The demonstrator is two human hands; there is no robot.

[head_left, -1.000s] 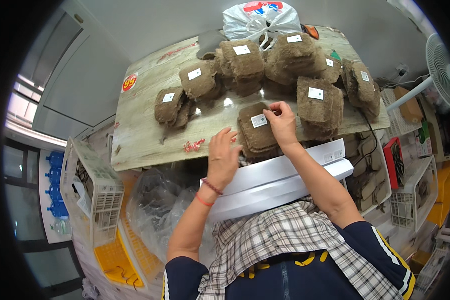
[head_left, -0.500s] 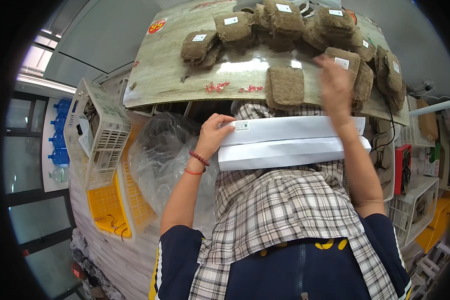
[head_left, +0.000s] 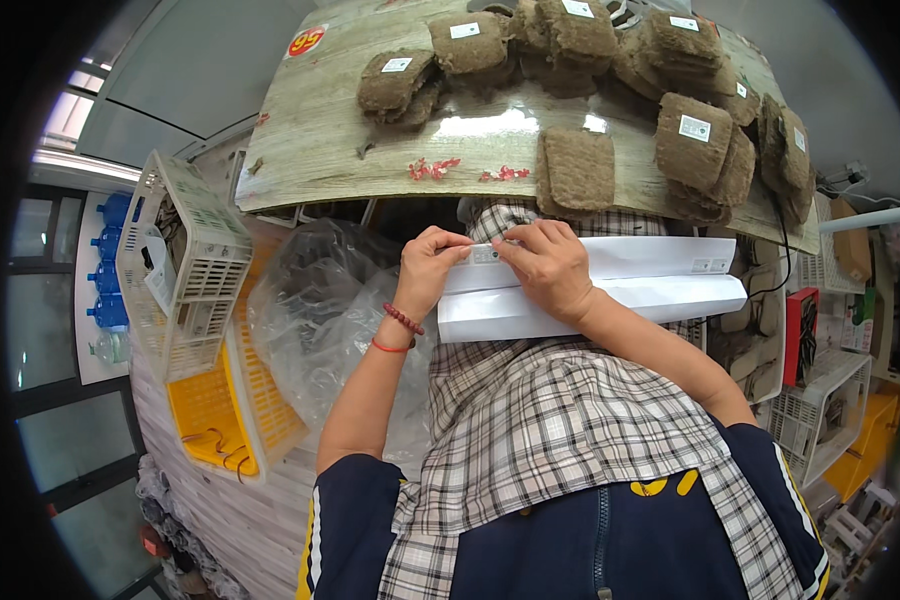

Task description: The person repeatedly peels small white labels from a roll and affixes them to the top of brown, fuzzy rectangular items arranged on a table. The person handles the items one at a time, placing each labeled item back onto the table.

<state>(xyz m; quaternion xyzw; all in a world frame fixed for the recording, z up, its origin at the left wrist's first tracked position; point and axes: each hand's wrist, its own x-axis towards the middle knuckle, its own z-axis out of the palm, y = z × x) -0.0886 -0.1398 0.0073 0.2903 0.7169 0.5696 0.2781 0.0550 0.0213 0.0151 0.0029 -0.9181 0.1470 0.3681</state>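
Across my lap lies a long, creased white label sheet (head_left: pixel 660 262), with small printed labels near both ends. My left hand (head_left: pixel 432 268) pinches its upper left corner between thumb and fingers. Right beside it, my right hand (head_left: pixel 548 262) is closed, with its fingertips on a small white label (head_left: pixel 483 255) near that corner. Whether the label's edge is lifted is hidden by the fingers. Just beyond the sheet, a brown fibrous pad (head_left: pixel 577 172) without a visible label rests at the table's near edge. To its right sits a stack of similar pads (head_left: pixel 698 145) with a white label on top.
More labelled brown pads (head_left: pixel 470 45) are piled along the far side of the wooden-patterned table (head_left: pixel 320 150). At left stand a white crate (head_left: pixel 215 270), a yellow basket (head_left: pixel 205 410) and a clear plastic bag (head_left: pixel 315 320). Further crates (head_left: pixel 820 400) stand at right.
My right hand has come from beside the right-hand pad stack, down and left to the label at the sheet's left end. My left hand keeps its hold on the corner.
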